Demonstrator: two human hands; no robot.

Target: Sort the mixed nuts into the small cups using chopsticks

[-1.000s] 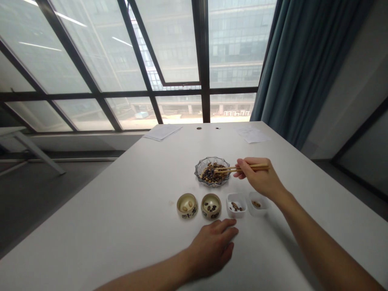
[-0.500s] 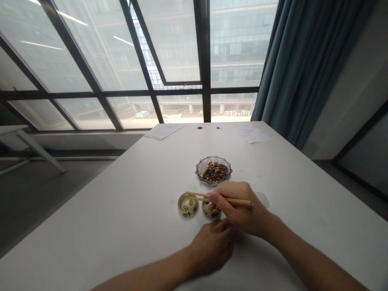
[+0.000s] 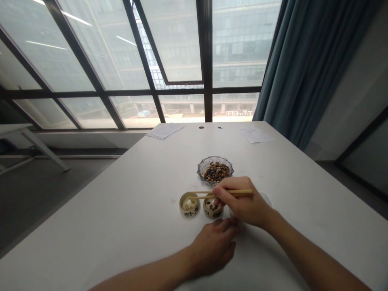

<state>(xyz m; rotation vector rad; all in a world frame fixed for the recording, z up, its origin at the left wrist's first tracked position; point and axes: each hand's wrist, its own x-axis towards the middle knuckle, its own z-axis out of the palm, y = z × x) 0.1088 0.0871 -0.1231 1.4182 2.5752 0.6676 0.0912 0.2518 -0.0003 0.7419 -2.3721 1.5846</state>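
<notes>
My right hand (image 3: 242, 204) is closed around a pair of wooden chopsticks (image 3: 235, 192). Their tips point left and sit slightly apart over the left small round cup (image 3: 189, 212), which has dark characters on its side and a few pale pieces inside. Beside it is a matching cup (image 3: 213, 213) holding several dark seeds, partly covered by my right fingers. My left hand (image 3: 214, 244) rests on the table just in front of that cup, fingers loosely bent, thumb apart; its fingertips are near a clear plastic container (image 3: 266, 199) mostly hidden behind my right hand.
Behind the cups stands a scalloped glass bowl (image 3: 200, 176) of mixed seeds and nuts on the white table (image 3: 145, 194). Papers (image 3: 165, 131) lie at the far left, and another sheet (image 3: 257, 135) at the far right. A blue curtain (image 3: 291, 72) hangs beside the windows.
The chopsticks have tilted, their tips dipping lower towards the left cup and spreading a little. My right hand has risen slightly, uncovering more of the second cup. The left hand has barely shifted.
</notes>
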